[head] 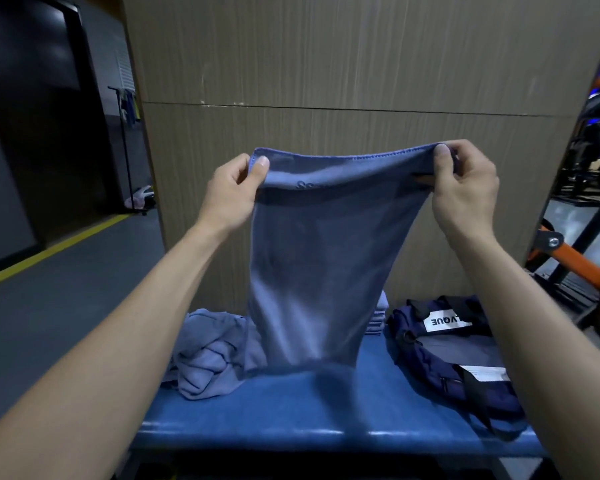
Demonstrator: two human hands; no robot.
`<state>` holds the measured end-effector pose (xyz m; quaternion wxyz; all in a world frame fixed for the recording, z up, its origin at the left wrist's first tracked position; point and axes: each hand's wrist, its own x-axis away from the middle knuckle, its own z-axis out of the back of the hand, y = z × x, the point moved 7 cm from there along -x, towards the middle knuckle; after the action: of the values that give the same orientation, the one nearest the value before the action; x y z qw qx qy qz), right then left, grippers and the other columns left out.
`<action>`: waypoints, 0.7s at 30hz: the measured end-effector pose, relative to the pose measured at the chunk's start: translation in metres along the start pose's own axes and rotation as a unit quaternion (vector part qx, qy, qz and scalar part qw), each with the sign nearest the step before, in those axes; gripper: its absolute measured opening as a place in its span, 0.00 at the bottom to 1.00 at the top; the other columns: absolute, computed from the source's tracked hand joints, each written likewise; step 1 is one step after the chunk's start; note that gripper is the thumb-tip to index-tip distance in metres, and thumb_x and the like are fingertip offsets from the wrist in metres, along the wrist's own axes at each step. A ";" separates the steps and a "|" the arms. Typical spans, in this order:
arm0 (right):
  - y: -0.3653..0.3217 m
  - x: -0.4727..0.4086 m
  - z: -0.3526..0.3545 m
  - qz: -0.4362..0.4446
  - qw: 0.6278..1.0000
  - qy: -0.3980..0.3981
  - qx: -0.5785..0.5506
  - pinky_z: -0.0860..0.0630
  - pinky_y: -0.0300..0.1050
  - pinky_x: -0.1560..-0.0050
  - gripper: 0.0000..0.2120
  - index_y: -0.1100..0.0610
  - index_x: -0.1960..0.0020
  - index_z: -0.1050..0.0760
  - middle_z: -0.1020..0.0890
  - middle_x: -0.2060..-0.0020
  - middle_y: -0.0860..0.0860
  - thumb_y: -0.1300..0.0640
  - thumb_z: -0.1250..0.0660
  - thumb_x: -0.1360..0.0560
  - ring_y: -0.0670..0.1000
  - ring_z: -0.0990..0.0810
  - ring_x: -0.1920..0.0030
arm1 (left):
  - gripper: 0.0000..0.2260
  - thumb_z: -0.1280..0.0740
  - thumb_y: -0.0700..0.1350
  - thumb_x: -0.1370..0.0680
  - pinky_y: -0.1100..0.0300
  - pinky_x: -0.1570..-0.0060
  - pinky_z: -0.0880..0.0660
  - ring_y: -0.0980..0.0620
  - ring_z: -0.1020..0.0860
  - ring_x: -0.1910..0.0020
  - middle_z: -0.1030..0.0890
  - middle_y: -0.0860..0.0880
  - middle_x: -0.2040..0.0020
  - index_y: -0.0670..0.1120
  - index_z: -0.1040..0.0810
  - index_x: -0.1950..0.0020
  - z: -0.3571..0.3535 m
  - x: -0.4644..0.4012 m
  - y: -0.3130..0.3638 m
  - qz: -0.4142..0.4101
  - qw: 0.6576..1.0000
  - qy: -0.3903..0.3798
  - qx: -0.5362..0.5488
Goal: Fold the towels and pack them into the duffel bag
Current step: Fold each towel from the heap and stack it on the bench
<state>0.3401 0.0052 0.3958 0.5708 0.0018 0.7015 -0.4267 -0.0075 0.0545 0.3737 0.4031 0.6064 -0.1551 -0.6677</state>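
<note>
- Holding a blue towel (302,271) up over the blue bench (326,410), stretched by its top hem between both hands.
- Left hand (232,192): thumb and curled fingers pinching the towel's upper left corner.
- Right hand (465,192): fingers curled round the bunched upper right corner, thumb pressed on the hem.
- Hanging free below the hem, lower edge just above the bench top, possibly brushing it; hard to tell.
- Lying crumpled on the bench's left end, partly behind the hanging cloth: a heap of unfolded towels (208,358).
- Stacked at the back of the bench, mostly hidden by the held towel: a few folded towels (376,317).
- Sitting on the bench's right end, well apart from the heap: the navy duffel bag (458,358), unzipped, grey lining showing, nothing visibly packed inside.
- Judged as the folding step, early in this towel: spread and squared, no crease made.
- Next move likely calling for bringing the two corners together, or lowering the cloth flat onto the bare middle of the bench, keeping the hem taut so edges line up.
- Packing apparently not begun.
</note>
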 end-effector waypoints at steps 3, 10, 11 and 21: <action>-0.024 0.009 0.012 0.051 0.998 0.031 0.020 0.20 0.42 0.57 0.11 0.53 0.51 0.21 0.22 0.65 0.40 0.50 0.39 0.17 0.39 0.22 0.62 | 0.24 0.35 0.60 0.21 0.48 0.55 0.27 0.49 0.31 0.59 0.32 0.46 0.61 0.40 0.33 0.60 0.011 0.011 0.016 -0.015 0.999 0.018 0.032; -0.025 0.054 0.032 0.037 0.997 -0.041 0.057 0.26 0.44 0.72 0.11 0.55 0.55 0.20 0.19 0.67 0.52 0.49 0.34 0.19 0.51 0.20 0.72 | 0.15 0.37 0.46 0.16 0.57 0.74 0.20 0.50 0.23 0.71 0.28 0.43 0.66 0.38 0.30 0.59 0.024 0.076 0.026 0.042 0.996 -0.024 0.070; -0.021 0.062 0.034 0.031 0.995 -0.066 0.062 0.26 0.44 0.72 0.11 0.54 0.55 0.19 0.19 0.69 0.50 0.49 0.33 0.19 0.50 0.21 0.73 | 0.17 0.37 0.46 0.16 0.59 0.77 0.23 0.47 0.21 0.73 0.26 0.39 0.67 0.34 0.30 0.57 0.023 0.087 0.021 0.069 0.994 -0.048 0.073; 0.107 0.188 0.015 -0.246 0.845 -0.462 0.112 0.32 0.42 0.71 0.17 0.65 0.60 0.25 0.29 0.74 0.52 0.52 0.31 0.20 0.52 0.27 0.77 | 0.15 0.38 0.49 0.16 0.63 0.77 0.48 0.52 0.38 0.81 0.37 0.47 0.75 0.45 0.30 0.60 -0.016 0.211 -0.101 0.289 0.920 -0.264 -0.004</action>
<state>0.3394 -0.0267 0.1813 0.7009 -0.3048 0.2816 -0.5801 -0.0153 -0.0306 0.1554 0.5257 0.3347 -0.4217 -0.6586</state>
